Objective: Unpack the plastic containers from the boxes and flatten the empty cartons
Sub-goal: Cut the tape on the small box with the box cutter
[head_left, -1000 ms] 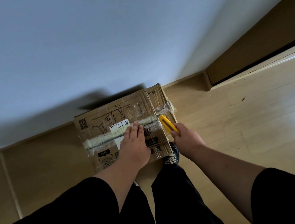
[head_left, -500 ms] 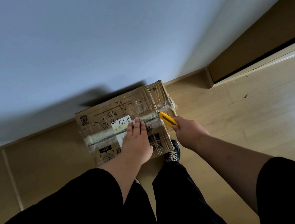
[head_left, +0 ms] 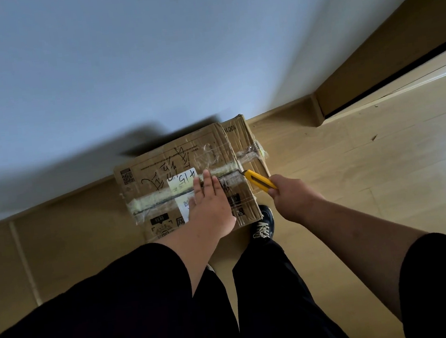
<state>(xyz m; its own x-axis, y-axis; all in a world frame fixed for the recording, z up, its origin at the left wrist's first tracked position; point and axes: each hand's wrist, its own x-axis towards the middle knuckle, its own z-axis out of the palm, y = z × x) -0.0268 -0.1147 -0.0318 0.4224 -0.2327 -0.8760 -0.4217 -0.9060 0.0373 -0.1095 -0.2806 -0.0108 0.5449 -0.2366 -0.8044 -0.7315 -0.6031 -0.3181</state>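
A taped cardboard box (head_left: 160, 162) with black handwriting and a white label stands on the wooden floor against the wall. My left hand (head_left: 211, 206) lies flat on its top, fingers straight over the taped centre seam. My right hand (head_left: 293, 198) grips a yellow utility knife (head_left: 259, 180), whose tip touches the tape seam at the box's right top edge. The box is closed, so its contents are hidden.
A pale wall (head_left: 149, 66) rises directly behind the box. A brown baseboard (head_left: 284, 110) runs along it to a door frame (head_left: 388, 66) at the right. My legs in black trousers and a dark sneaker (head_left: 264, 224) stand just in front of the box.
The knife tip has moved up from the box's right side to the top seam. My left hand stays pressed on the box top.
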